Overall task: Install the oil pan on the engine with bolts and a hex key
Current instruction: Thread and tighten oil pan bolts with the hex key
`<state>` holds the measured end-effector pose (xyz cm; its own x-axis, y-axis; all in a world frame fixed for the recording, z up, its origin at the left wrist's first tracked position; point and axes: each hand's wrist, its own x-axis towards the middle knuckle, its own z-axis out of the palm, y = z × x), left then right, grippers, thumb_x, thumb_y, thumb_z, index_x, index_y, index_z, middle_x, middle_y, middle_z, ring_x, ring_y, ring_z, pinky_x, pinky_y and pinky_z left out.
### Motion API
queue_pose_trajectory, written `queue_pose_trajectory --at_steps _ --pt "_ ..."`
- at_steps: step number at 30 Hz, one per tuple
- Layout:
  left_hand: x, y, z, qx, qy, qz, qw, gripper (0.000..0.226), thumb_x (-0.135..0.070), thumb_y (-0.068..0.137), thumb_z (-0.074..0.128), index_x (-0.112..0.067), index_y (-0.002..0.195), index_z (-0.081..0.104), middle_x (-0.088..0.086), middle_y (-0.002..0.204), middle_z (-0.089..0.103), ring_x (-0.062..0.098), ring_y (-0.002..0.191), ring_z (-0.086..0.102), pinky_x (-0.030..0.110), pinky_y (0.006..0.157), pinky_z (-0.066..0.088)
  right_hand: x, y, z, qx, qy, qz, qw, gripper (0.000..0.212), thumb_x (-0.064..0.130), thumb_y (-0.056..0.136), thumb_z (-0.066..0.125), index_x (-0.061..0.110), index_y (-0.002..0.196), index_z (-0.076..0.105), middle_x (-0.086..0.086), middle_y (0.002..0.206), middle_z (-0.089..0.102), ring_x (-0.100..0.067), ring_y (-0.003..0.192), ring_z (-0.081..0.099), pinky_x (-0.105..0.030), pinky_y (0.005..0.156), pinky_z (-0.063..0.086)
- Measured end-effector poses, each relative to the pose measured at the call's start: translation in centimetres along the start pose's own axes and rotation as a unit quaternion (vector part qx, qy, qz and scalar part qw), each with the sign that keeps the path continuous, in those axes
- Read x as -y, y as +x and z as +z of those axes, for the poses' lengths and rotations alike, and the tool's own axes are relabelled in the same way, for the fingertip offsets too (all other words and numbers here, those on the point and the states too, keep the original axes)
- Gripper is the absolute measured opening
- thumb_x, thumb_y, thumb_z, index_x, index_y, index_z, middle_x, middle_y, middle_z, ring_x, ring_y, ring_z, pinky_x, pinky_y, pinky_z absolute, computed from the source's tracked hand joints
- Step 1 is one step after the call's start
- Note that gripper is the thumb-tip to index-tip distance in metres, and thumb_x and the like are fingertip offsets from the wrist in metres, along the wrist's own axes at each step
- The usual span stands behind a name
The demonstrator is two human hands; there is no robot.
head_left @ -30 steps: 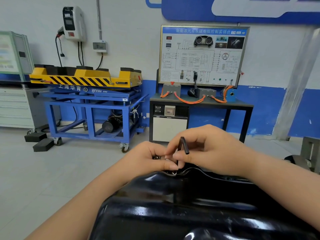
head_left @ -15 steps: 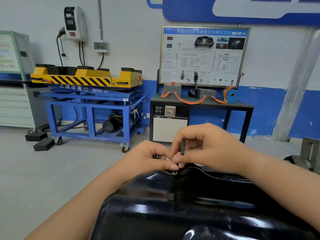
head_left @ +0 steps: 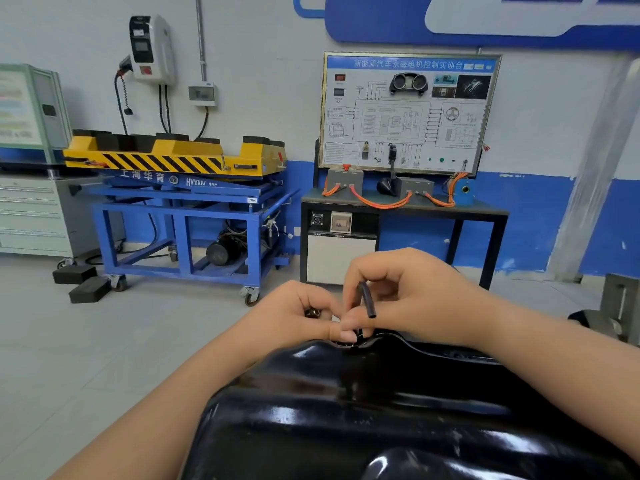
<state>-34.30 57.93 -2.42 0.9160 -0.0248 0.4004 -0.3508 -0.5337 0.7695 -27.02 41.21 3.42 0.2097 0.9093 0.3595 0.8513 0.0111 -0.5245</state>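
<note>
A glossy black oil pan (head_left: 381, 410) fills the lower middle and right of the view. At its far rim, a bolt (head_left: 351, 342) sits in a notch, mostly hidden by fingertips. My right hand (head_left: 412, 296) pinches a black L-shaped hex key (head_left: 366, 299), long end down into the bolt, short arm pointing toward me and to the right. My left hand (head_left: 294, 317) is curled beside it, fingertips touching the rim at the bolt, with small dark bolts (head_left: 312, 312) held inside the fist. The engine under the pan is hidden.
A blue wheeled stand with a yellow lift platform (head_left: 180, 157) stands at the back left. A training board on a black desk (head_left: 405, 206) is straight ahead. Grey drawers (head_left: 31, 216) are far left, a grey metal bracket (head_left: 620, 306) at the right edge.
The hex key's short arm has swung round in my right fingers: right, then away, now right again. Both hands stay at the same bolt on the pan's far rim.
</note>
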Motion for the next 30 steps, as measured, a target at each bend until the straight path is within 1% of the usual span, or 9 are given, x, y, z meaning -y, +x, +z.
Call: queue_pose_trajectory --at_steps 3,6,10,13,17,18,21,26,30 --pt "-0.1 -0.1 0.0 0.017 -0.018 0.005 1.000 0.014 -0.034 0.067 0.076 -0.047 0.065 0.071 -0.014 0.065 0.068 -0.002 0.069 0.061 0.014 0.069 0.047 0.1 -0.2 -0.2 0.013 0.010 -0.002 1.000 0.009 0.006 0.085 0.067 0.012 0.090 0.072 0.003 0.085 0.072 -0.015 0.079 0.068 -0.030 0.078 0.054" --pt "0.4 0.0 0.0 0.004 0.002 -0.001 1.000 0.038 -0.017 0.075 0.071 -0.049 0.054 0.066 -0.024 0.055 0.060 -0.011 0.060 0.056 0.004 0.064 0.040 0.0 -0.3 -0.3 0.032 0.019 0.012 0.999 0.021 0.002 0.089 0.061 0.019 0.097 0.071 0.006 0.090 0.074 -0.013 0.084 0.070 -0.026 0.084 0.054" --pt "0.4 -0.1 0.0 -0.003 -0.007 0.014 1.000 0.014 -0.040 0.063 0.080 -0.043 0.058 0.068 -0.011 0.060 0.061 -0.003 0.062 0.054 0.009 0.067 0.043 0.0 -0.2 -0.2 0.032 0.002 0.018 0.999 0.019 0.007 0.088 0.063 0.021 0.096 0.073 0.005 0.089 0.075 -0.011 0.085 0.069 -0.024 0.085 0.052" --pt "0.6 0.0 -0.2 0.011 -0.007 0.029 0.999 0.014 -0.033 0.066 0.077 -0.046 0.065 0.070 -0.009 0.066 0.066 0.004 0.067 0.058 0.017 0.070 0.044 0.0 0.1 -0.1 0.017 -0.013 0.019 1.000 0.007 0.016 0.080 0.073 0.016 0.085 0.077 0.007 0.076 0.073 -0.010 0.071 0.069 -0.027 0.077 0.053" --pt "0.6 -0.2 -0.2 -0.023 -0.002 0.047 0.999 0.013 -0.039 0.063 0.080 -0.047 0.067 0.071 0.019 0.063 0.060 0.023 0.061 0.050 0.034 0.064 0.044 -0.1 0.3 -0.1 0.013 0.007 0.026 1.000 0.011 0.015 0.072 0.078 0.009 0.074 0.070 0.019 0.059 0.062 0.004 0.053 0.059 -0.008 0.058 0.046" --pt "0.6 -0.3 -0.2 -0.029 -0.009 0.046 0.998 0.012 -0.042 0.062 0.080 -0.047 0.068 0.071 0.019 0.062 0.060 0.022 0.060 0.050 0.033 0.063 0.044 -0.1 0.3 0.0 0.018 0.009 0.026 0.999 0.010 0.013 0.073 0.078 0.010 0.074 0.068 0.021 0.058 0.061 0.005 0.053 0.059 -0.007 0.057 0.045" --pt "0.8 -0.1 -0.2 -0.024 0.010 0.071 0.997 0.021 -0.037 0.065 0.078 -0.053 0.059 0.065 -0.012 0.048 0.051 0.009 0.052 0.041 0.019 0.057 0.038 -0.2 0.3 -0.1 0.019 0.007 0.024 1.000 0.011 0.013 0.075 0.077 0.007 0.076 0.068 0.017 0.062 0.061 0.000 0.057 0.061 -0.013 0.062 0.050" --pt "0.8 0.0 -0.2 -0.017 0.037 0.084 0.996 0.020 -0.043 0.066 0.070 -0.057 0.056 0.060 -0.019 0.047 0.050 -0.002 0.049 0.042 0.011 0.057 0.038 -0.2 0.3 0.1 0.019 0.001 0.022 1.000 0.009 0.011 0.077 0.076 0.007 0.078 0.068 0.008 0.067 0.063 -0.003 0.060 0.062 -0.014 0.065 0.050" --pt "1.2 -0.1 -0.1 -0.025 -0.005 0.063 0.998 0.008 -0.047 0.064 0.074 -0.042 0.069 0.073 0.020 0.061 0.058 0.014 0.062 0.053 0.029 0.065 0.049 -0.1 0.0 -0.2 0.022 0.050 0.014 0.998 0.012 0.004 0.083 0.068 0.007 0.094 0.069 -0.006 0.090 0.071 -0.026 0.079 0.068 -0.030 0.076 0.058"
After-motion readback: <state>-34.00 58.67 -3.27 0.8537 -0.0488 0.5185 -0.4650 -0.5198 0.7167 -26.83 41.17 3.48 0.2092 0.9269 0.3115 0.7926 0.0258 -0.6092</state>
